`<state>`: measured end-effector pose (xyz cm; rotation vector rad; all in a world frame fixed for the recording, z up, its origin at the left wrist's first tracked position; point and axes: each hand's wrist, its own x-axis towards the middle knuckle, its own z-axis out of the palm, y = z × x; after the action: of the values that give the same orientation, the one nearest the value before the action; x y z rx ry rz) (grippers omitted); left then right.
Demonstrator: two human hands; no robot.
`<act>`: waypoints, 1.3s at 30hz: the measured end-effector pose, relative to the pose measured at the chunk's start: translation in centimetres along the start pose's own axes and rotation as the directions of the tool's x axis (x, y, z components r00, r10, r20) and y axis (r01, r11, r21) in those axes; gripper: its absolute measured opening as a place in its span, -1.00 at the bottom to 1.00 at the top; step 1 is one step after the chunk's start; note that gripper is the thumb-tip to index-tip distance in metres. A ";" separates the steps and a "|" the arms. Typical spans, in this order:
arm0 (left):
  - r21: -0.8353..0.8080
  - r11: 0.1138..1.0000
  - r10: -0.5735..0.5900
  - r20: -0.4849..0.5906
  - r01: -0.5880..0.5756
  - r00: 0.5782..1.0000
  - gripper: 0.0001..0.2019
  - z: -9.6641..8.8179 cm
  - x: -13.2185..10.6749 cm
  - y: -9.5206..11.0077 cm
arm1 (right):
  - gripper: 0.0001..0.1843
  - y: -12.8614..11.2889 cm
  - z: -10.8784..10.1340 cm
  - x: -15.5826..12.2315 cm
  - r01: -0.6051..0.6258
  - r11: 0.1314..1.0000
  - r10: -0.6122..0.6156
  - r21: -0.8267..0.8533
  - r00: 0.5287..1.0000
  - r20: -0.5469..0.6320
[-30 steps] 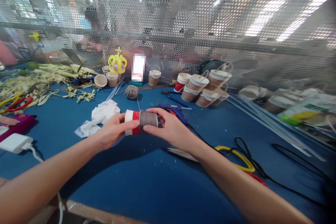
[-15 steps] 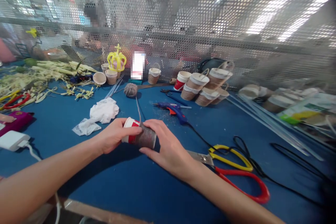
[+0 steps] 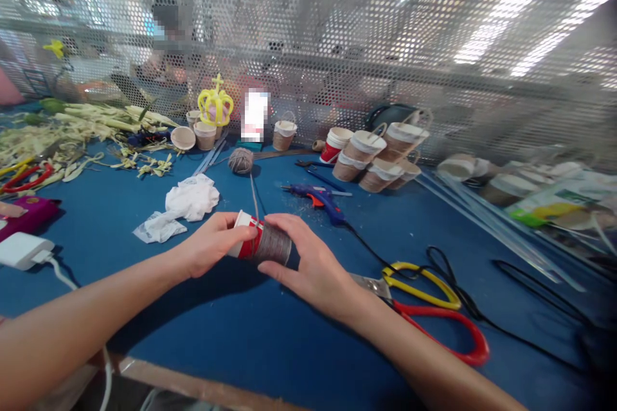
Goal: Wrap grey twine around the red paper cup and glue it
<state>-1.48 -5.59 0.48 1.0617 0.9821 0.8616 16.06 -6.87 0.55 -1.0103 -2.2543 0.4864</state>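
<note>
A red and white paper cup [image 3: 246,248] lies sideways between my hands, its rim toward the left. Grey yarn [image 3: 276,246] is wound round its base half, and a looser turn crosses the red part. My left hand [image 3: 211,245] grips the rim end, thumb on the red side. Around the wound end curve the fingers and thumb of my right hand [image 3: 315,268], holding the cup from the right. A taut strand runs from the cup up to a ball of grey yarn [image 3: 240,160] on the blue table [image 3: 231,340].
Scissors [image 3: 424,314] lie by my right forearm, and a blue glue gun [image 3: 315,198] with a black cord is beyond it. Wrapped cups [image 3: 380,174] are stacked at the back right. Left are a crumpled white plastic bag [image 3: 193,198], a white charger [image 3: 25,250] and plant scraps [image 3: 72,135].
The cup has shifted slightly right and shows more of its red side. The strand now crosses nearer the rim, apart from the tight windings. Both hands remain on the cup.
</note>
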 end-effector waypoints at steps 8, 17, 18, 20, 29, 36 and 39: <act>0.019 0.999 -0.029 -0.002 0.029 1.000 -0.79 0.1 0.0 -0.4 | -0.50 -0.3 0.2 -0.2 0.057 0.997 -0.055 -0.050 0.998 0.040; 0.044 0.997 -0.060 -0.054 0.063 0.997 -0.76 0.2 0.1 -0.3 | -0.50 -0.5 0.2 -0.1 0.037 0.998 -0.034 -0.046 0.998 0.059; 0.039 0.997 -0.066 -0.066 0.069 0.996 -0.77 0.2 0.1 -0.2 | -0.50 -0.4 -0.1 0.0 0.024 0.999 -0.022 -0.049 0.998 0.054; 0.035 0.997 -0.071 -0.075 0.074 0.995 -0.79 0.2 0.2 -0.1 | -0.54 -0.1 -1.2 0.6 -0.037 0.997 0.038 -0.062 0.999 0.018; 0.168 0.985 0.041 0.021 -0.043 0.999 -0.71 -0.4 0.2 -0.7 | -0.77 7.1 -7.3 3.9 -0.602 0.693 0.605 -0.397 0.785 -0.135; 0.137 0.989 0.058 0.042 -0.064 0.997 -0.75 -0.3 0.2 -0.3 | -0.75 9.7 -5.4 4.0 -0.673 0.670 0.691 -0.313 0.720 -0.070; 0.135 0.989 0.054 0.010 -0.055 0.998 -0.76 -0.5 0.3 0.0 | -0.79 8.5 -5.9 3.7 -0.679 0.710 0.668 -0.188 0.734 -0.124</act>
<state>-1.83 -5.21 0.31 1.2105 1.0216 0.8452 22.68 1.86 1.69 -1.9675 -1.8560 0.5005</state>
